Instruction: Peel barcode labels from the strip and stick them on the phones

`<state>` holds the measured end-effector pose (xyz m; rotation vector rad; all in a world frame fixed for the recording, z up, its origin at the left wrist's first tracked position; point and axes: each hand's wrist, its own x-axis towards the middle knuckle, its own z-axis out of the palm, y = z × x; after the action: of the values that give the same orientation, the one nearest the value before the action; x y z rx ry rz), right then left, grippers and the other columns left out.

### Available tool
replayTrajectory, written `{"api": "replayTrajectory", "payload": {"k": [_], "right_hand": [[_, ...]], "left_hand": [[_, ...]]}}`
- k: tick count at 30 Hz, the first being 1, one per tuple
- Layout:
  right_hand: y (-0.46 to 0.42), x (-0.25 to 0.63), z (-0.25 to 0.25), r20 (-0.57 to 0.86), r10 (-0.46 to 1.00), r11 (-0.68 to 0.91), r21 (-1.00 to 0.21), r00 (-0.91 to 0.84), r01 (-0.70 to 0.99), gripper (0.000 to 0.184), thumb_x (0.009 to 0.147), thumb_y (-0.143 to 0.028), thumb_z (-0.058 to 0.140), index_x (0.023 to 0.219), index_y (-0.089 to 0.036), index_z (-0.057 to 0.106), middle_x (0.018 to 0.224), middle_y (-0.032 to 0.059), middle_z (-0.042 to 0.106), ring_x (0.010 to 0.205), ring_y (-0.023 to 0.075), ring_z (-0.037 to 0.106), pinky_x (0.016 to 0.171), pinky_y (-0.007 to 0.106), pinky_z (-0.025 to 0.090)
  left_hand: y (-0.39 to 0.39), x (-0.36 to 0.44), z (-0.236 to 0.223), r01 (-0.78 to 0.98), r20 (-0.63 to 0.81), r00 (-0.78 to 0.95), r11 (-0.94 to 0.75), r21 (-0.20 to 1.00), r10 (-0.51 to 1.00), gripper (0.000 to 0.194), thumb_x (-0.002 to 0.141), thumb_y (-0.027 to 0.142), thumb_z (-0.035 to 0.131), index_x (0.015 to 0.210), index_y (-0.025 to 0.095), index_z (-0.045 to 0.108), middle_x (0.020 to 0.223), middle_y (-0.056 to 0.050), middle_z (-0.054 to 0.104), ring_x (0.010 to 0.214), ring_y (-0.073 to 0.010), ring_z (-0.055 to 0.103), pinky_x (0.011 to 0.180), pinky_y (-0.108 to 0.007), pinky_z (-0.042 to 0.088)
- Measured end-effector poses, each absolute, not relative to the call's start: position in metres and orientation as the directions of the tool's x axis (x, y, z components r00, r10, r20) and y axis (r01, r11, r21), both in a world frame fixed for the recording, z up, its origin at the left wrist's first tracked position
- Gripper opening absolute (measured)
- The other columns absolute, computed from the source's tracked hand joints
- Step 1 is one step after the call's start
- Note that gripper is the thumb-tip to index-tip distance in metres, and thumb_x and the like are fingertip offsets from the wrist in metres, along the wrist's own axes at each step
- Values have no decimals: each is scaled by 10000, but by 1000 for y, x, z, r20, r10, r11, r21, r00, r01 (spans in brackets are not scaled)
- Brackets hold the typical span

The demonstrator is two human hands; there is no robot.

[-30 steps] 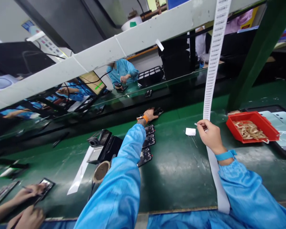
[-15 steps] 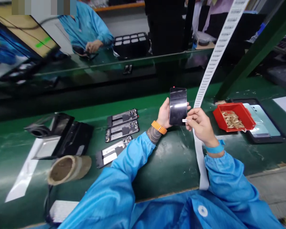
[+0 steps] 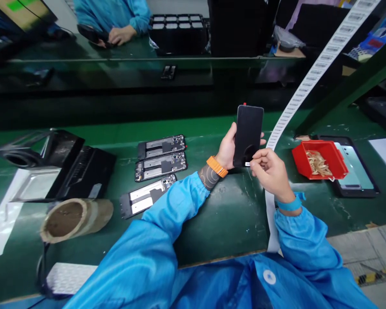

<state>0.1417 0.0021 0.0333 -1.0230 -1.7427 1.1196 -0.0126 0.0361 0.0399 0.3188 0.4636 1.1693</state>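
My left hand [image 3: 229,146] grips a black phone [image 3: 248,133] upright above the green bench, screen side toward me. My right hand [image 3: 269,172] pinches a small white label [image 3: 248,164] against the phone's lower edge. A long white strip of labels [image 3: 312,81] hangs from the upper right and runs down past my right wrist. Three open phone frames [image 3: 160,162] lie in a row on the bench left of my left forearm.
A red tray [image 3: 320,159] of small tan parts sits right of my hands, next to a dark tray holding a pale panel [image 3: 357,169]. A black device [image 3: 61,165] and a brown tape roll [image 3: 75,218] sit at left. Another person's hands [image 3: 119,35] work across the far bench.
My left hand reached to the belt, picked up the black phone and raised it. My right hand brought a peeled label to the phone's bottom edge. The view tilted downward.
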Motion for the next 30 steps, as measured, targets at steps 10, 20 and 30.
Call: {"api": "replayTrajectory", "payload": {"k": [10, 20, 30], "right_hand": [[-4, 136, 36, 261, 896, 383, -864, -359, 327, 123, 861, -286, 627, 934, -226, 548, 672, -32, 668, 540, 115, 577, 551, 245, 478], [-4, 136, 32, 312, 872, 461, -786, -378, 413, 100, 885, -287, 601, 959, -234, 559, 714, -12, 677, 602, 142, 638, 592, 258, 509], [-6, 136, 32, 323, 868, 481, -736, -378, 477, 95, 895, -307, 588, 964, -245, 567, 728, 7, 681, 621, 168, 655, 587, 278, 496]], "left_hand": [[33, -4, 35, -778, -189, 242, 307, 549, 952, 672, 1011, 650, 312, 1095, 139, 742, 1059, -110, 763, 990, -238, 738, 948, -342, 553], [32, -1, 33, -768, -173, 232, 290, 571, 957, 680, 998, 658, 351, 1117, 108, 733, 1024, -143, 765, 943, -256, 741, 874, -361, 581], [30, 1, 38, -740, -214, 204, 294, 606, 955, 721, 987, 697, 335, 1080, 108, 740, 1004, -144, 764, 856, -236, 741, 819, -339, 579]]}}
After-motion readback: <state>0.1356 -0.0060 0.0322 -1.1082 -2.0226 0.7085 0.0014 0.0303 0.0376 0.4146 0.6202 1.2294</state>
